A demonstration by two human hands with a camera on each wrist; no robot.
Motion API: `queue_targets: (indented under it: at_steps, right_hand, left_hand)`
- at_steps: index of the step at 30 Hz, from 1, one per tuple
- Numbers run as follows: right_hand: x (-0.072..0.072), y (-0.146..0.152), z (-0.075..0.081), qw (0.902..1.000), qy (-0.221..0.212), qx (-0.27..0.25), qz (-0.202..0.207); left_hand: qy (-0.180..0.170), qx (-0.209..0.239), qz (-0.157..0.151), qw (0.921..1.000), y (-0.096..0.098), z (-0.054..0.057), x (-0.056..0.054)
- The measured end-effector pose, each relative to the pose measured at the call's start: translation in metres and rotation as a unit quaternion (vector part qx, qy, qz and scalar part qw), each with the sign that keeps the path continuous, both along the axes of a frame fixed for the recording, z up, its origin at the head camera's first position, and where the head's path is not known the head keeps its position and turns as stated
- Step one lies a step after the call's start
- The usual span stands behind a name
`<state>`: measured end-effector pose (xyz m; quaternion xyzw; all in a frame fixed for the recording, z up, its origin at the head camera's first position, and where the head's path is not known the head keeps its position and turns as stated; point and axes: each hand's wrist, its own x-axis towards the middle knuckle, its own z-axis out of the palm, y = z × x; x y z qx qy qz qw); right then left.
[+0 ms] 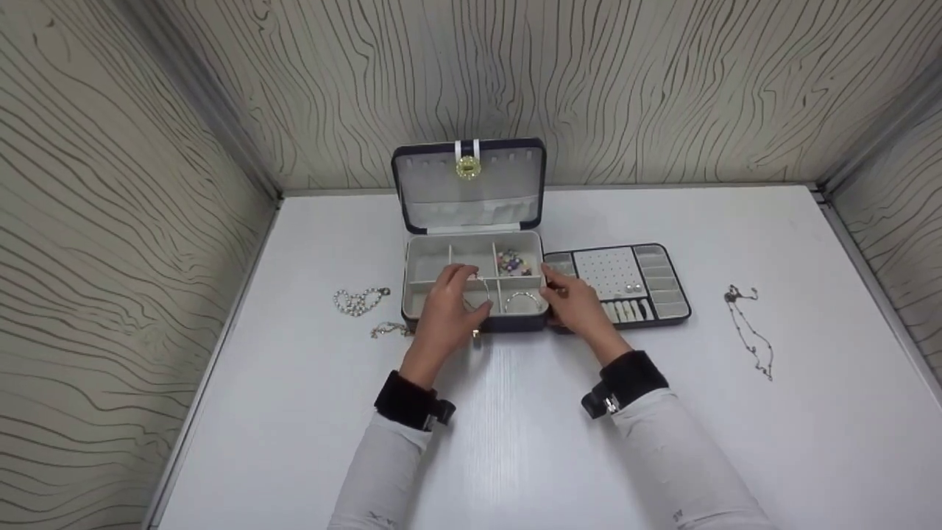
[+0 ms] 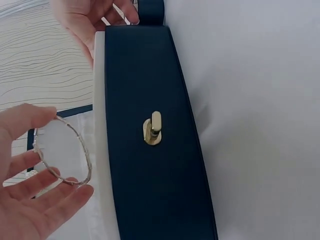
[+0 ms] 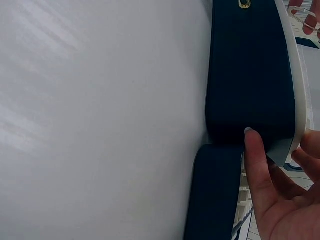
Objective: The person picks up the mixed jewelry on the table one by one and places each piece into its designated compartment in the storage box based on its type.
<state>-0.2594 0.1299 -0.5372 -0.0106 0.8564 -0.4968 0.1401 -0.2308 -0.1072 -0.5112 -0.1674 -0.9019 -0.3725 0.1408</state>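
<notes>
In the head view a dark blue jewelry box [image 1: 508, 324] stands with its lid [image 1: 471, 195] raised. My left hand [image 1: 445, 309] is over the front of the box and holds a thin silver bangle [image 2: 88, 159] upright between thumb and fingers, above the front middle compartment. A second bangle [image 1: 522, 294] lies in the front right compartment, with colourful beads [image 1: 513, 263] in the one behind it. At the box's right end, my right hand [image 1: 578, 298] grips the side wall, one finger lying along the outside and fingertips at the pale rim.
A shallow jewelry tray [image 1: 686, 313] with rings and pearl earrings sits against the box's right side. Left of the box lie a pearl strand [image 1: 358, 305] and a small chain [image 1: 390, 329]. Far right is a thin necklace [image 1: 731, 296]. A gold clasp [image 2: 153, 129] juts from the box front.
</notes>
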Motion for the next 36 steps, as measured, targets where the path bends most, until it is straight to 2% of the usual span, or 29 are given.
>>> queue_targets:
  at_steps: [9, 18, 23, 26, 31, 33, 36]
  right_hand:
    - [0.0, 0.002, -0.003, 1.0, -0.006, 0.006, -0.004]
    - [0.0, 0.001, -0.003, 1.0, -0.003, 0.004, -0.004]
    - [-0.001, 0.001, -0.002, 1.0, -0.004, -0.001, -0.004]
    - [-0.002, 0.001, -0.002, 1.0, -0.008, -0.001, -0.005]
    - [-0.001, 0.001, -0.001, 1.0, -0.005, 0.001, -0.004]
    - [-0.001, 0.001, -0.001, 1.0, 0.0, 0.003, -0.003]
    - [0.0, 0.001, 0.0, 1.0, 0.004, 0.005, -0.001]
  left_hand:
    - [-0.032, -0.016, 0.04, 0.9986, 0.015, -0.013, -0.012]
    - [-0.097, -0.058, 0.064, 0.9916, 0.02, -0.022, -0.02]
    - [-0.133, -0.075, 0.068, 0.986, 0.021, -0.022, -0.023]
    - [-0.173, -0.079, 0.071, 0.9791, 0.022, -0.019, -0.025]
    - [-0.244, -0.096, 0.081, 0.9616, 0.024, -0.014, -0.03]
    - [-0.255, -0.105, 0.083, 0.9578, 0.025, -0.012, -0.03]
    - [-0.254, -0.114, 0.081, 0.9569, 0.026, -0.012, -0.03]
